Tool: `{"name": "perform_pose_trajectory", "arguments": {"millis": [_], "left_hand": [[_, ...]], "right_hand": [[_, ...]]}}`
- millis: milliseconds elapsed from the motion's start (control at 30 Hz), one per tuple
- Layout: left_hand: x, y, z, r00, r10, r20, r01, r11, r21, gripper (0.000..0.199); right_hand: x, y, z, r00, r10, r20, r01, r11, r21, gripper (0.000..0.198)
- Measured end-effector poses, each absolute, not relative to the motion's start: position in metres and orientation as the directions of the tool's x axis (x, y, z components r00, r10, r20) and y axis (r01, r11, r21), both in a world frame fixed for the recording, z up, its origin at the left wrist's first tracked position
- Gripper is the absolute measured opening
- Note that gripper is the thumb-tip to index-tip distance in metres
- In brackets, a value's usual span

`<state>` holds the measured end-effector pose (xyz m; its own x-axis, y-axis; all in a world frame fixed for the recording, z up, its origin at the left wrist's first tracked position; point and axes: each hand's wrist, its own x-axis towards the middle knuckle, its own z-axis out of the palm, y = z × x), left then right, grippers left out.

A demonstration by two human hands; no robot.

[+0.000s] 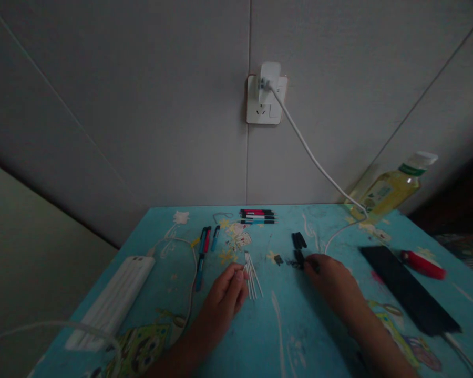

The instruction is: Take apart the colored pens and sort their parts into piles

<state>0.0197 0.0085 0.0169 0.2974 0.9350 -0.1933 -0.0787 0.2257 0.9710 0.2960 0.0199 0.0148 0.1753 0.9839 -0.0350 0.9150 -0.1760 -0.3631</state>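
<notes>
My left hand (227, 289) is closed in a pinch beside several thin white pen refills (253, 278) fanned out on the table. A small dark tip shows at its fingertips, but what it holds is mostly hidden. My right hand (331, 270) reaches down with bent fingers to a short black pen grip (299, 257), its fingertips at that piece. Just behind lie more black pen grips (298, 240). Between the hands there are tiny dark parts (291, 262) and a small grey-black piece (278, 259), too small to name.
Assembled pens (258, 216) lie in a row at the back; pen barrels (202, 257) lie left. A white power strip (112, 299), a black flat device (410, 289), a red-handled object (423, 264) and a yellow liquid bottle (394, 189) flank the hands. A white cable (307, 149) hangs from the wall socket.
</notes>
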Motion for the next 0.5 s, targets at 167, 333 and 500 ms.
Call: {"name": "perform_pose_trajectory", "arguments": {"millis": [167,333,500], "left_hand": [[0.0215,0.0104,0.0153,0.249,0.919,-0.306,-0.246,0.365,0.898,0.041],[0.0197,0.014,0.012,0.311,0.906,-0.285,-0.467,0.407,0.785,0.034],[0.0183,0.0159,0.0144,0.355,0.897,-0.264,-0.57,0.432,0.699,0.028]], "right_hand": [[0.2982,0.0242,0.0127,0.181,0.982,-0.05,0.895,-0.186,-0.405,0.025],[0.3007,0.0262,0.0123,0.199,0.977,-0.071,0.899,-0.211,-0.385,0.023],[0.3007,0.0259,0.0123,0.199,0.978,-0.064,0.901,-0.208,-0.38,0.023]]}}
